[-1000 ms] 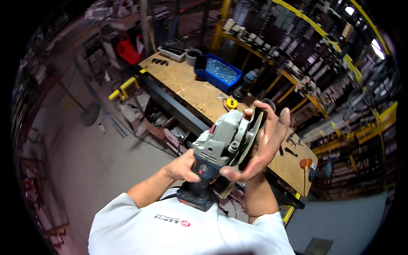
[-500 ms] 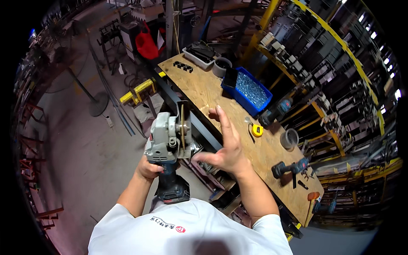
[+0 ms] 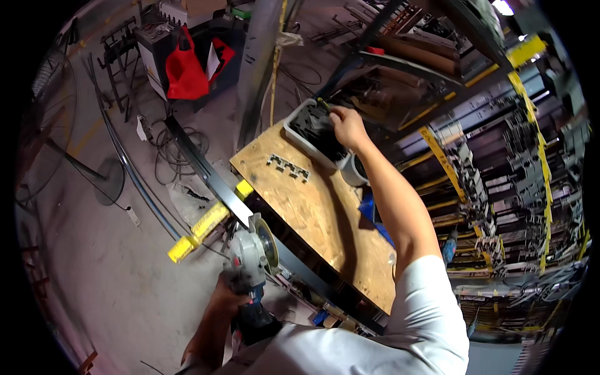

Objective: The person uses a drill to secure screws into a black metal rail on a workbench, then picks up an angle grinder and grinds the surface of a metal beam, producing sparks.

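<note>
My left hand [image 3: 228, 292] is closed round the body of a cordless angle grinder [image 3: 247, 255]. The grinder's round disc [image 3: 269, 245] faces right, close beside a long dark metal bar [image 3: 215, 181] along the table's left edge. Stretched out to the far end, my right hand [image 3: 347, 129] is over a grey plastic bin [image 3: 306, 149] of black pieces. Its fingers are pinched together at the bin's far side, by a small yellow-green thing [image 3: 323, 104]; what they grip is too small to make out.
On the wooden tabletop [image 3: 312, 215] lies a row of small black-and-silver brackets [image 3: 287, 167]. A grey round tub [image 3: 354, 171] stands by the bin; my right arm partly covers a blue bin [image 3: 370, 215]. A yellow beam [image 3: 200, 231] juts out left. A post [image 3: 256, 75] rises beyond the table.
My right hand has gone from beside the grinder to the grey bin at the far end. My left hand still holds the grinder, now lower in view; the view has shifted toward the table's far end.
</note>
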`<state>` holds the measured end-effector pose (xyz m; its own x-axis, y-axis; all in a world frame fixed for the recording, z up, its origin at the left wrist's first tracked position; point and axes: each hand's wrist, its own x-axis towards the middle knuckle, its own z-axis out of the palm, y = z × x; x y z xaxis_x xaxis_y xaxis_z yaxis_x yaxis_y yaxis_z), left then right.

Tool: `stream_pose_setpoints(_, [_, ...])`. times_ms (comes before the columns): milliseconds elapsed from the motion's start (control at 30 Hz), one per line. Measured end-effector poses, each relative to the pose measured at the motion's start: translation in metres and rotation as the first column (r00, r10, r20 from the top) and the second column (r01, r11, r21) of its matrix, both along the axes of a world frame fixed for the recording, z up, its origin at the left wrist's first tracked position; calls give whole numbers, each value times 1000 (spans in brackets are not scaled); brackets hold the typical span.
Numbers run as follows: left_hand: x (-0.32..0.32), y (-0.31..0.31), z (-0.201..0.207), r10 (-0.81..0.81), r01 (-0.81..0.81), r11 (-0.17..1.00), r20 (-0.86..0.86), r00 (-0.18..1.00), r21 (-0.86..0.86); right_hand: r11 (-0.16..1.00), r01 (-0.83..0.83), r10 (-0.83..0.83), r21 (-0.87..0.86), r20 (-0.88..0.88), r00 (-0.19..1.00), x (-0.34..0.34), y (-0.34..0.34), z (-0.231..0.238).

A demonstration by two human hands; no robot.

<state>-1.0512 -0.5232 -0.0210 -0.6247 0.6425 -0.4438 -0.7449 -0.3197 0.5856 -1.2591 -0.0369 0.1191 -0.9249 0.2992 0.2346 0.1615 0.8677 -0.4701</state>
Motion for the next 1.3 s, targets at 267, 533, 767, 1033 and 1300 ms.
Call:
stream_pose_setpoints(267, [-68,-11,19,-9,-13,991,166,986,131,896,393,-444,205,427,788,-145,42,-52])
stream_pose_setpoints(533, [-93,12,0,-99,115,982,-114,989,147,884,401,-462,239,318,828,-120,41,-47])
stream_pose_setpoints(767, [-118,26,67,-126,133,986,-71,989,99,885,454,-463,107,84,882,-121,70,-88])
stream_pose_setpoints(1033, [-132,31,91,-383,376,924,-169,908,-70,971,125,-112,-203,77,991,-65,146,-81])
stream_pose_setpoints(1300, [-105,21,94,-303,314,949,-285,909,-8,999,-19,31,-42,307,951,-99,123,-76])
